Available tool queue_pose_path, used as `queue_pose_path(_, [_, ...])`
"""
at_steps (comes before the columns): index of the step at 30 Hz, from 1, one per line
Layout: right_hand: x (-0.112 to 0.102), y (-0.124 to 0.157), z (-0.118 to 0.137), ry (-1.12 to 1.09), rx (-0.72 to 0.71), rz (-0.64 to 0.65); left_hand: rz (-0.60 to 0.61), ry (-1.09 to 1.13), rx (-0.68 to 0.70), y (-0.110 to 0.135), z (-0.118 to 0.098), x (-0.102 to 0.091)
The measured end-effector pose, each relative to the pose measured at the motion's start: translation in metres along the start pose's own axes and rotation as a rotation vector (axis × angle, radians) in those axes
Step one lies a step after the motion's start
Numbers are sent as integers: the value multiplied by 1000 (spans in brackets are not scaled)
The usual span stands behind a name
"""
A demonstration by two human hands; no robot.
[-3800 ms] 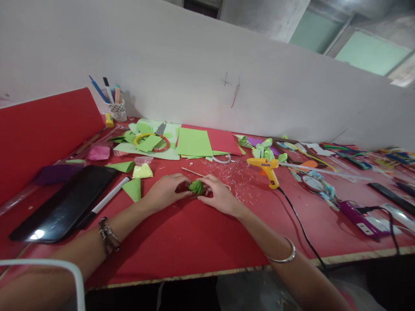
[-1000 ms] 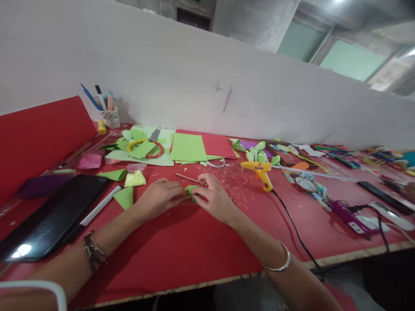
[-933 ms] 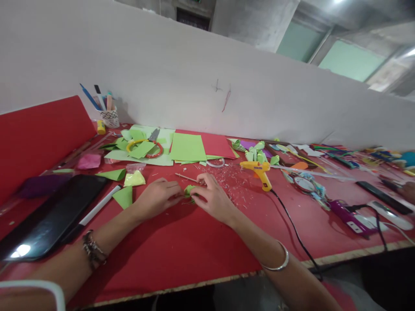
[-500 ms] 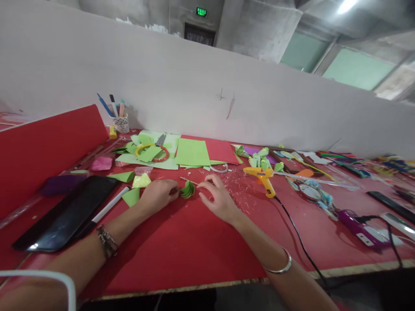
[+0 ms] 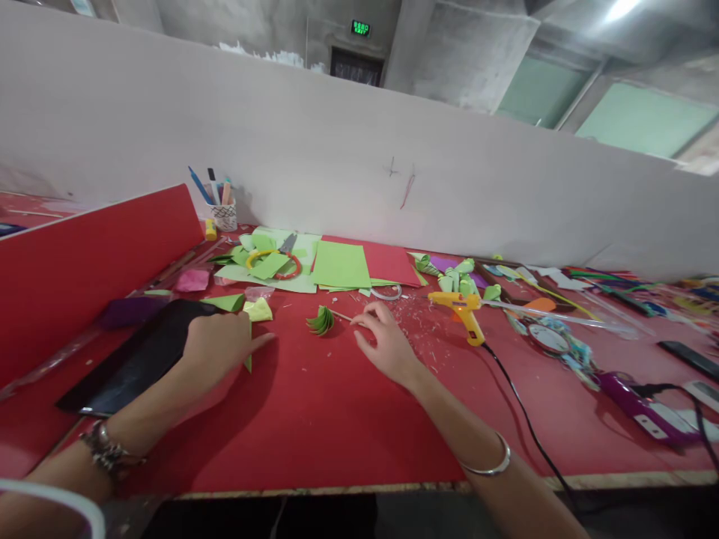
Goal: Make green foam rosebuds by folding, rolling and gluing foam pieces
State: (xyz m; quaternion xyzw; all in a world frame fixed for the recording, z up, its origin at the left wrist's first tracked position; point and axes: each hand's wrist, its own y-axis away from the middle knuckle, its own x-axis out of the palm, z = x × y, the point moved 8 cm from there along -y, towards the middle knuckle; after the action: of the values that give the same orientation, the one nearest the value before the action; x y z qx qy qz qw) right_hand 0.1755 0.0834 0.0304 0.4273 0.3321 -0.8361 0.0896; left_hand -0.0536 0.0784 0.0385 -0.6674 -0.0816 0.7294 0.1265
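Note:
My right hand [image 5: 387, 343] pinches the end of a thin brownish stick [image 5: 340, 316]. At the stick's other end sits a small curled green paper piece [image 5: 320, 320] with layered strips, just above the red table. My left hand [image 5: 218, 346] is over the dark tablet [image 5: 135, 352], thumb stretched out to the right and apart from the other fingers, whose tips are partly hidden. A green paper piece [image 5: 249, 355] shows beside and beneath it. Close by lie a green paper cone [image 5: 226, 302] and a yellow-green folded packet [image 5: 258, 310].
A yellow glue gun [image 5: 463, 311] with a black cord lies right of my right hand. Scissors [image 5: 281, 262] rest on green paper sheets [image 5: 341, 263] at the back. Green paper pieces [image 5: 457, 278], a purple power strip [image 5: 645, 408] and a pen cup [image 5: 225, 215] stand around.
My left hand has let go of the curled green paper piece and moved left to the green paper by the tablet. The right hand keeps the stick. The view has shifted slightly left.

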Motion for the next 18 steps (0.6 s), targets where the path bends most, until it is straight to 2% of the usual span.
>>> queue_pose_path(3, [-3, 0, -4, 7, 24, -29, 69, 12, 21, 5, 1, 8])
queue_pose_path(7, [-3, 1, -6, -2, 26, -35, 192, 79, 129, 7, -11, 11])
queue_pose_path(11, [-1, 1, -5, -26, 35, -10, 188, 345, 240, 5, -35, -1])
queue_pose_path(15, [-3, 1, -2, -73, 38, -5, 198, 653, 357, 1, -70, -11])
queue_pose_path(18, [-5, 0, 0, -98, 33, -5, 171, 811, 377, -5, -89, -13])
